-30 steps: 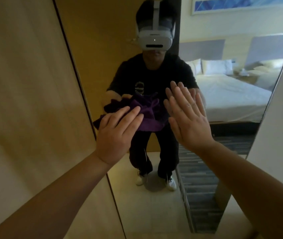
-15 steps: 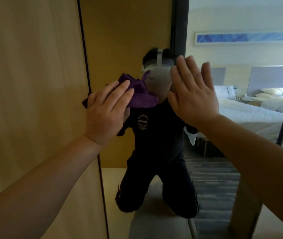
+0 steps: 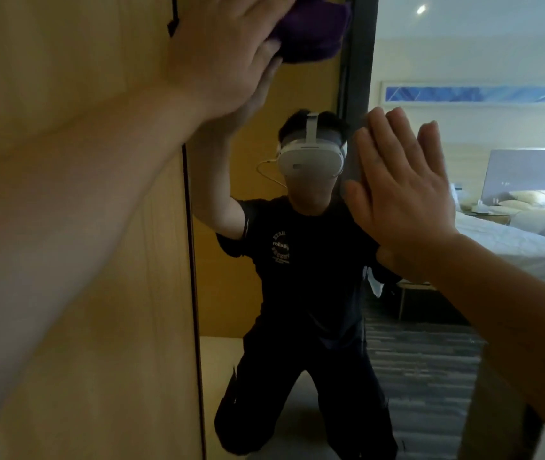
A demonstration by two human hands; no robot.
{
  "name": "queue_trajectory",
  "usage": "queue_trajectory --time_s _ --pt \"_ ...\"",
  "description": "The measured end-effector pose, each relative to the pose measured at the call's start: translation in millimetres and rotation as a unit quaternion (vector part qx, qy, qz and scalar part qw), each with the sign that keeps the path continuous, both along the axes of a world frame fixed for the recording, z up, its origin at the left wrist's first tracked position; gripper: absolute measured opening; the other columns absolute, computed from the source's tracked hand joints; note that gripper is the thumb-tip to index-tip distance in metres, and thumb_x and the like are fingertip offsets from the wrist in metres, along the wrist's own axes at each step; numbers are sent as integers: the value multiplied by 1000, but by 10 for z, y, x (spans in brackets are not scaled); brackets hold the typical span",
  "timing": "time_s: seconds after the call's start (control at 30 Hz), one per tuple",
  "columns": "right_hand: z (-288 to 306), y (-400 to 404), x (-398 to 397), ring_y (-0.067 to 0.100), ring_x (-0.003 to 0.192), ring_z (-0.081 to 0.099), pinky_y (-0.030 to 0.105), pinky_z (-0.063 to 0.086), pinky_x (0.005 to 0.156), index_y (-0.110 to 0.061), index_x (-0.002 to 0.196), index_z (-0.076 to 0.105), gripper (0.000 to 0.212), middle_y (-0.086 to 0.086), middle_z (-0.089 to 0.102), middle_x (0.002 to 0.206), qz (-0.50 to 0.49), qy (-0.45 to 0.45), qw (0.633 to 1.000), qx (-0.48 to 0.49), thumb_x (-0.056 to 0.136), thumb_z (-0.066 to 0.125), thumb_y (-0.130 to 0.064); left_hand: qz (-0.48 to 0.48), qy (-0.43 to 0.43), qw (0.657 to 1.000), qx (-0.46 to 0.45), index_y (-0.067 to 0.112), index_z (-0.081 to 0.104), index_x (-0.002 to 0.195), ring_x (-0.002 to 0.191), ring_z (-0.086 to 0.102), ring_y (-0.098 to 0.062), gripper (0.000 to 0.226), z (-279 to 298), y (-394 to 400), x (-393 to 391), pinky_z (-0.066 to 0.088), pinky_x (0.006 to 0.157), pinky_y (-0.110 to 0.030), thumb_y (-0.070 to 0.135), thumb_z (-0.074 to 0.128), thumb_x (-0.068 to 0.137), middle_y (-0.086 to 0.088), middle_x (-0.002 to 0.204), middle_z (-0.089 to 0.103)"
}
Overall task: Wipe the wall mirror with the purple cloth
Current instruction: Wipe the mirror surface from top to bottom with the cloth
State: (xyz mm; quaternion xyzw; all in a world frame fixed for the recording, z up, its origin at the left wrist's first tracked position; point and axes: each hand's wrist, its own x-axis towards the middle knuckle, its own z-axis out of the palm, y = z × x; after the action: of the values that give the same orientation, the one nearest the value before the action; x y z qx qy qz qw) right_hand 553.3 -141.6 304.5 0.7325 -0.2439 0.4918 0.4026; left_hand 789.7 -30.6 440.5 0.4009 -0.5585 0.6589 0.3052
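Left hand [image 3: 224,51] is up near the top left corner of the tall frameless wall mirror [image 3: 301,376], fingers straight, palm pressing the bunched purple microfibre cloth [image 3: 311,31] flat vs the glass; cloth pokes out past the fingertips to the right & runs off the top of the picture, so its upper part isn't visible. Right hand [image 3: 400,197] is spread flat on the glass, empty, fingers straight & slightly fanned, about mid-height & right of centre, well below & right of the cloth.

Step in hand, as I read it: wiping the upper left zone w/ the cloth. To do it well:
- keep the palm flat so pressure spreads over the whole wad, not just the fingertips
- work in overlapping strokes, edge to edge, starting tight along the left edge where the glass meets the pale wood wall panel [image 3: 75,293]
- go top to bottom so loosened smears get picked up lower down
- refold the wad if it bunches; a lump leaves streaks

Watch-out: the bare palm braced on the glass will prob. leave a print, so that patch needs a pass too. Lower half & right edge look not yet covered, though I can't judge cleanliness from the reflection (kneeling person, white bed [image 3: 513,240] in the room)
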Motion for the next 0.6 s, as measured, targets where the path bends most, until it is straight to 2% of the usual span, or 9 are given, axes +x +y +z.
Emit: queue_trajectory --time_s 0.07,0.17,0.27,0.37,0.5,0.6 --pt "-13 4 -10 31 153 9 54 3 123 -6 154 26 62 15 18 164 2 1 1000 8 104 33 -42 13 12 999 48 11 41 148 134 40 -30 46 -53 -76 50 23 114 -31 30 37 106 -12 147 46" --pt "-31 0 -31 30 153 7 52 0 123 -7 155 24 62 14 15 165 7 -1 1000 9 105 28 -43 -25 14 999 38 12 44 145 138 36 -30 43 -408 -169 79 20 118 -33 32 45 106 -16 149 43" --pt "-28 -33 -18 30 153 8 50 -1 122 -8 156 25 63 13 16 165 18 -3 1000 5 105 28 -45 -7 -36 999 31 16 52 140 137 42 -29 42 -924 -117 129 35 109 -46 33 55 101 -8 149 47" --pt "-27 -35 -11 31 153 8 52 0 122 -8 155 25 63 13 16 165 23 -6 1000 8 104 31 -45 -14 -46 997 62 14 59 136 135 46 -31 40 -1589 37 75 41 103 -49 29 59 98 -7 147 50" --pt "-18 7 -17 29 153 5 51 -2 122 -10 156 21 64 12 12 166 12 -5 1000 20 104 31 -46 -3 -46 993 113 17 57 138 139 42 -30 42 -2550 86 48 32 112 -45 27 60 97 -4 148 47" --pt "-9 21 -19 29 154 4 50 -3 122 -10 156 21 64 12 11 166 9 -4 1000 24 104 30 -46 0 -33 992 119 20 53 141 140 41 -28 47 -2961 114 62 32 114 -44 25 64 96 -2 149 45"
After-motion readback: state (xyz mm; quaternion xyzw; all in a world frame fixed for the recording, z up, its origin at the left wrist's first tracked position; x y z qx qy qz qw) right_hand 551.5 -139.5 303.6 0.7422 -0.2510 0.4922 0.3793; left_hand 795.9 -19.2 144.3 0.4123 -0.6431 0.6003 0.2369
